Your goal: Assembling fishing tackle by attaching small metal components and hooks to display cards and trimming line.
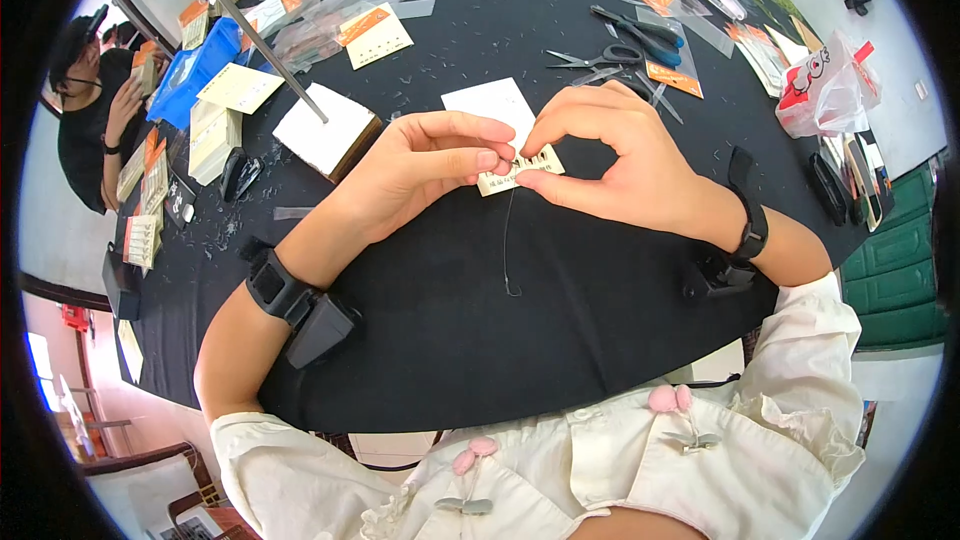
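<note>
In the middle of the head view, a pale card (pixel 489 100) with a row of small dark pieces near its lower edge is partly covered by my fingers. My left hand (pixel 430 157) is closed, thumb and fingertips pressed together over the card's left side. From the right, my right hand (pixel 610 155) curls in, thumb and index fingertips bent toward the same spot. Whatever lies between the fingertips is too small to make out. A thin dark line (pixel 507 240) hangs down from there and ends in a small curl over the black cloth.
Beyond my hands lie black-handled scissors (pixel 618 55) and blue-handled pliers (pixel 650 32). A metal rod (pixel 250 30) rises from a white-topped block (pixel 325 130). Stacked cards (pixel 213 140), a blue tray (pixel 200 70) and another person (pixel 95 110) are at left; a plastic bag (pixel 825 90) sits right.
</note>
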Motion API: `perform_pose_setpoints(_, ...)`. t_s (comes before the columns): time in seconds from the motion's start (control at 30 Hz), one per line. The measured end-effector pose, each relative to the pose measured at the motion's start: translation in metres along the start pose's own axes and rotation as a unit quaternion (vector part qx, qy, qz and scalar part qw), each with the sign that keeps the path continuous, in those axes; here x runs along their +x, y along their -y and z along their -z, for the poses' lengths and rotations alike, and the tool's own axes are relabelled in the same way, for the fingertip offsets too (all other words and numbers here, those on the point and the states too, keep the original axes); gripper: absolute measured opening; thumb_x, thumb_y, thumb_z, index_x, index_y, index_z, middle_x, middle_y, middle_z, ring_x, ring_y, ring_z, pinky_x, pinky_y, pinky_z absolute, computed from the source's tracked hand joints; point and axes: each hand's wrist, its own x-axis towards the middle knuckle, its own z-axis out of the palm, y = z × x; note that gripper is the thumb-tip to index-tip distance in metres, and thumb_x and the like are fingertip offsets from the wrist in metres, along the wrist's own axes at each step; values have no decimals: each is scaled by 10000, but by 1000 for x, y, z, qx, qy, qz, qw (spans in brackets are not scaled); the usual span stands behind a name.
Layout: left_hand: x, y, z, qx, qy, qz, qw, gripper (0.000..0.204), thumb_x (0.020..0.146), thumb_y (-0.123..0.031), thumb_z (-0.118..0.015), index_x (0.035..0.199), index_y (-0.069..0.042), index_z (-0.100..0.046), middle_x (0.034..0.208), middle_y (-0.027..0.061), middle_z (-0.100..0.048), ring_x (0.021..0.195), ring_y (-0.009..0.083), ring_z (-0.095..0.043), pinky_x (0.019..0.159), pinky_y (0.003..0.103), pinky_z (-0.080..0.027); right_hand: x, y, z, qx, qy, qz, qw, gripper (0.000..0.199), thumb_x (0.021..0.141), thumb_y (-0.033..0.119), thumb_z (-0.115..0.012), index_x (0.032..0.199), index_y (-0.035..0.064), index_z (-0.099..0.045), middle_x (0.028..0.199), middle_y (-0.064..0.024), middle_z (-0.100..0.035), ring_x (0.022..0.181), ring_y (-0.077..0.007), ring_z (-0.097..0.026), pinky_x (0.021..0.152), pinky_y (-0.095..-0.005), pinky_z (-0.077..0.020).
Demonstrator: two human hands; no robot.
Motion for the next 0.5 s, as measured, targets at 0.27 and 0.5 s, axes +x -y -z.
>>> perform_pose_setpoints(0.27, -1, 3, -11, 20, -69, -6, 997, 298, 829, -69, -672, 1112, -18, -597, 994, 88, -655, 924, 119, -613, 808, 229, -475, -4, -7, -16, -4, -72, 52, 996, 106, 731, 97, -724, 801, 116, -647, 763, 24, -627, 694, -124, -587, 666, -271, -362)
perform_pose_setpoints(0.5, -1, 4, -8, 90, -48, -10, 995, 106, 907, -155, -566, 937, -56, -545, 596, -58, -396, 518, 29, -315, 489, 199, -255, -5, -17, -17, 16, -97, 48, 994, 95, 757, 93, -706, 798, 126, -627, 737, 43, -606, 637, -96, -563, 675, -271, -357)
